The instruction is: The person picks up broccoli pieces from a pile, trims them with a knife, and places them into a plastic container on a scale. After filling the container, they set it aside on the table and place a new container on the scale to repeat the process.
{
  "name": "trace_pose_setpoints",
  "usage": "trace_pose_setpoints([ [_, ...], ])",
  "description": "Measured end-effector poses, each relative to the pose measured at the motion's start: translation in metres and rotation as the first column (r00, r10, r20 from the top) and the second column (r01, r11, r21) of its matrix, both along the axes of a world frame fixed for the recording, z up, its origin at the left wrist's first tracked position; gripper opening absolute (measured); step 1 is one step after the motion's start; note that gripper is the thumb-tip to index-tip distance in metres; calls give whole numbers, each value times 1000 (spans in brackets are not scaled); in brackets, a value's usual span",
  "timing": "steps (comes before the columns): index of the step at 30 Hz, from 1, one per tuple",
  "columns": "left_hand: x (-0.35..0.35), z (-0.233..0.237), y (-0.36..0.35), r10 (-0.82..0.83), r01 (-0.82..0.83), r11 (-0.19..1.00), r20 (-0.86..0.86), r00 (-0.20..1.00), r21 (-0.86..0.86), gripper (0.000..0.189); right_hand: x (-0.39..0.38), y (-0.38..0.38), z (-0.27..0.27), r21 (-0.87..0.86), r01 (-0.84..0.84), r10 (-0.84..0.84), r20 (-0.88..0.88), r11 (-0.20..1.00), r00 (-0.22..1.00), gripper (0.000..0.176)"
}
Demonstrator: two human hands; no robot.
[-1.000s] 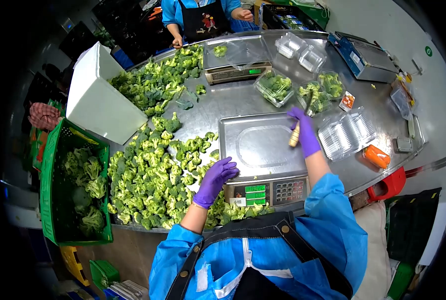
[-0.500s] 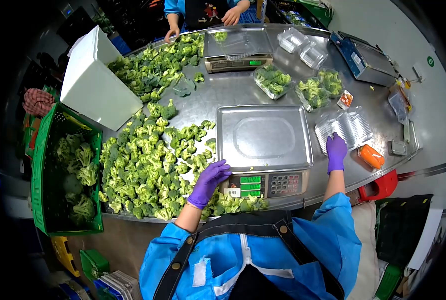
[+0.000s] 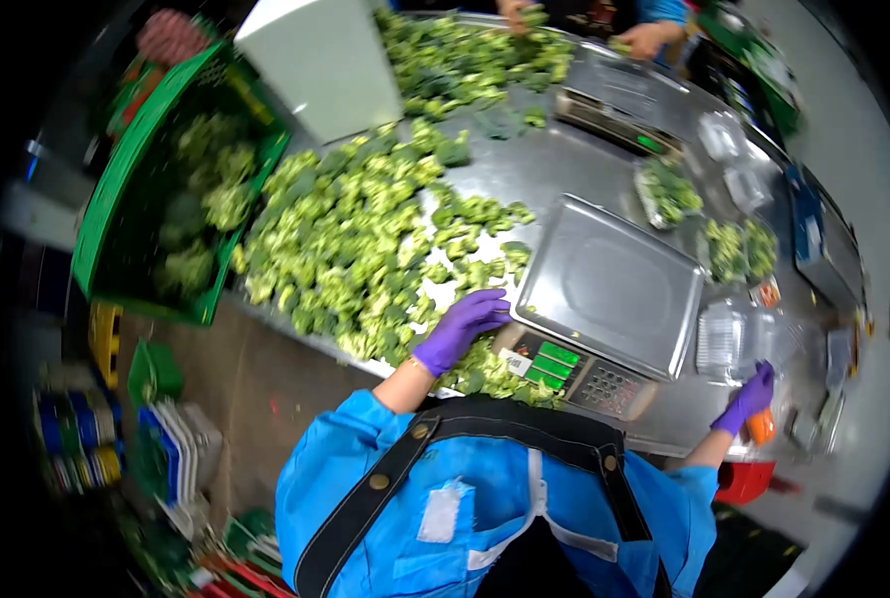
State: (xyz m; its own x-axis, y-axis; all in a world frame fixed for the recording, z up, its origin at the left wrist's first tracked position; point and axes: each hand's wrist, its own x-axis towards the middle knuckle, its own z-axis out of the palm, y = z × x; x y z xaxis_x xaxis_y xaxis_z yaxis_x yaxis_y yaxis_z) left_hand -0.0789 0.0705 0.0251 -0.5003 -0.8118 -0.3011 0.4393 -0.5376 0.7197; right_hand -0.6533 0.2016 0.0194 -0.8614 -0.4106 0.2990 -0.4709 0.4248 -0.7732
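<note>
My left hand [image 3: 468, 327], in a purple glove, has its fingers stretched out at the front left corner of the scale [image 3: 609, 289]. They lie beside the steel pan and hold nothing. Cut broccoli florets [image 3: 350, 259] are heaped to the left of this hand, with some under it along the table edge. On the right, my gloved right hand [image 3: 747, 401] pinches the near edge of an open clear plastic clamshell [image 3: 736, 341]; motion blur softens the fingertips. The scale's pan carries only small crumbs, and its green display is lit.
Filled broccoli clamshells [image 3: 667, 191] stand beyond the scale, near a second scale [image 3: 619, 125]. A green crate [image 3: 131, 189] with broccoli and a white box [image 3: 320, 70] are at left. Across the table is a co-worker's hand [image 3: 649, 40]. An orange packet [image 3: 761, 427] lies by my right wrist.
My view has turned, so the table appears rotated clockwise. My left hand stays by the scale corner and my right hand stays at the clamshell. The co-worker's hands have shifted, one now over the broccoli.
</note>
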Motion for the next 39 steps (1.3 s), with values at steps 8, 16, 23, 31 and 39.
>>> trace_pose_setpoints([
  [8,6,-8,12,53,-55,998,63,997,27,35,210,-62,64,368,-674,763,-208,641,612,44],
  [16,119,-6,7,781,234,623,585,-217,-746,51,293,-80,82,462,-742,851,-54,485,522,41],
  [23,192,-40,-5,692,-166,722,698,184,-671,55,318,-85,85,336,-785,805,113,521,582,38],
  [31,113,12,1,281,-227,960,-581,764,165,72,391,-90,78,-74,-960,912,338,271,231,36],
  [39,33,35,25,3,-5,999,-57,998,-38,70,420,-100,52,-146,-962,943,276,229,183,69],
])
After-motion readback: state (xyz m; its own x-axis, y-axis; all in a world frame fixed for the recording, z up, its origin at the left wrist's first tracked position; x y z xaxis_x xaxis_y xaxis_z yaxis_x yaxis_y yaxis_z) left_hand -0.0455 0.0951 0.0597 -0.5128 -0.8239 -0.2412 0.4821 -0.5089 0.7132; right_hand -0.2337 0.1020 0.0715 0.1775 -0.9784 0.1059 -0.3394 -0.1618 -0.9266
